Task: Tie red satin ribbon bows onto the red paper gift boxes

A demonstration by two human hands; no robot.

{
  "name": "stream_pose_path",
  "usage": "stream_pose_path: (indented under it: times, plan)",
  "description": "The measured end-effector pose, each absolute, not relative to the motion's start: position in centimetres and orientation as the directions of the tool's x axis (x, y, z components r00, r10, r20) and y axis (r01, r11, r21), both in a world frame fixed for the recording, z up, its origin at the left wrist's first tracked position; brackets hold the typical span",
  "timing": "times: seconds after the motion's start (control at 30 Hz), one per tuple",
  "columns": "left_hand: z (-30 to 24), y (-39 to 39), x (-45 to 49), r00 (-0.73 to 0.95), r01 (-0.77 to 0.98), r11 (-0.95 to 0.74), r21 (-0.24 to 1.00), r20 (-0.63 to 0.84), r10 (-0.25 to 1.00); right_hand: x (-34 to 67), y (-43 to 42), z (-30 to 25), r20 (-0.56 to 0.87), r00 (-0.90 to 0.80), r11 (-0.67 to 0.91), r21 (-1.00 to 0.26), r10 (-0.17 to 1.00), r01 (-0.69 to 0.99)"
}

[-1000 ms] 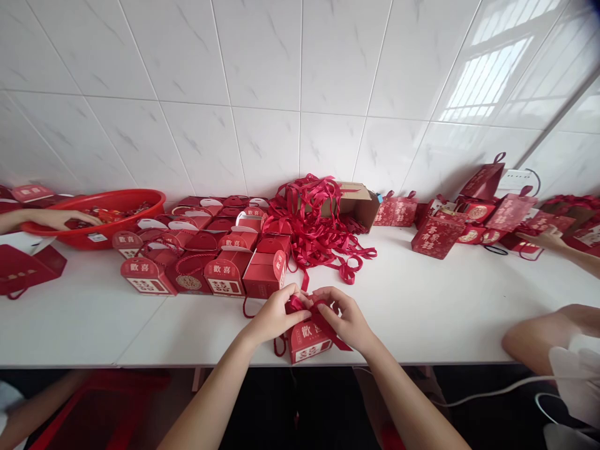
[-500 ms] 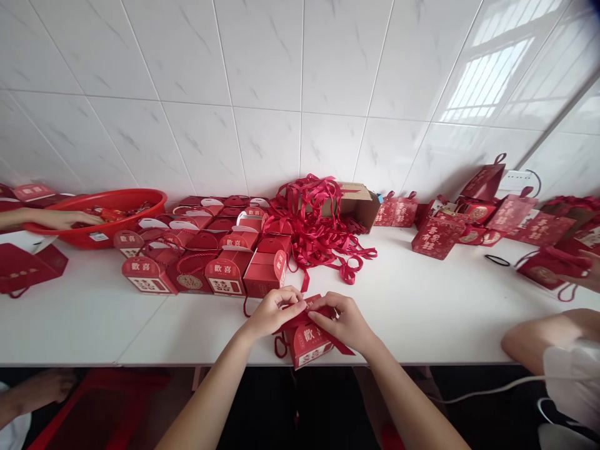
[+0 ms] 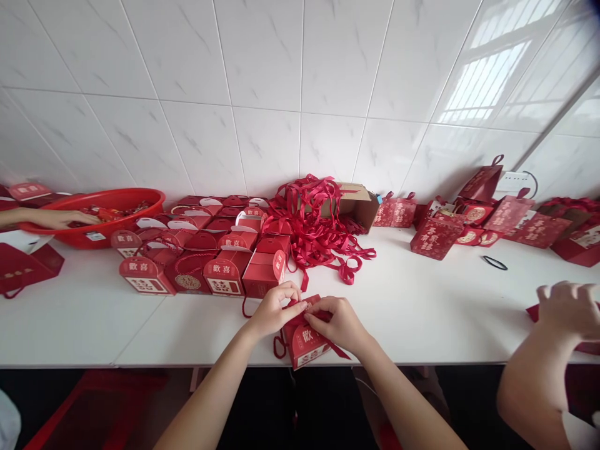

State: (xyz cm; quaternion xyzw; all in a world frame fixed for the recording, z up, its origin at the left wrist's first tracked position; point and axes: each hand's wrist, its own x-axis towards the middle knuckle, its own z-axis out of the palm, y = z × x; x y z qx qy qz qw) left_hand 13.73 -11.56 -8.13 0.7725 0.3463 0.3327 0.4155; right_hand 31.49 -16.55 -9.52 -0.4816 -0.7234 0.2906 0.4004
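Note:
A small red gift box (image 3: 307,340) with gold and white lettering lies at the table's front edge, a twisted cord loop hanging off its left side. On top of it, my left hand (image 3: 276,310) pinches a red ribbon with thumb and forefinger. My right hand (image 3: 335,319) is closed on the same red ribbon (image 3: 338,352), whose loose tail slants down to the right. The two sets of fingertips nearly meet above the lid, and they hide the part of the ribbon between them.
Rows of red gift boxes (image 3: 225,272) stand left of centre. A heap of red ribbons (image 3: 319,225) spills from a cardboard box (image 3: 363,206). At left, a co-worker's hand reaches into a red basin (image 3: 162,199). Another co-worker's hand (image 3: 569,309) is at right, near a black ring (image 3: 495,262).
My hands stay over the box, the right fingers shifting slightly left along the ribbon. At right, the co-worker's arm has come forward over the table, and the box there has moved nearer the edge.

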Motion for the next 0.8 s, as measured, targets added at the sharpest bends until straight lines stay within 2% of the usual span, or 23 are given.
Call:
stream_pose_path:
  times: [0.33,0.6,0.8]
  plan:
    - [-8.1,-11.2,13.3,0.543,0.281,-0.420,0.863,0.218,0.811,32.0,-16.8,-9.8,0.255,-0.195,0.317,-0.844,0.947,0.432]
    - [-8.3,-12.5,13.9,0.582,0.225,-0.292,0.929,0.113,0.805,32.1,-17.1,-9.8,0.164,-0.150,0.184,-0.974,0.975,0.129]
    - [-8.8,-12.6,14.4,0.568,0.227,-0.268,0.936,0.096,0.817,32.0,-16.7,-10.0,0.093,-0.119,0.085,-0.994,0.989,-0.070]
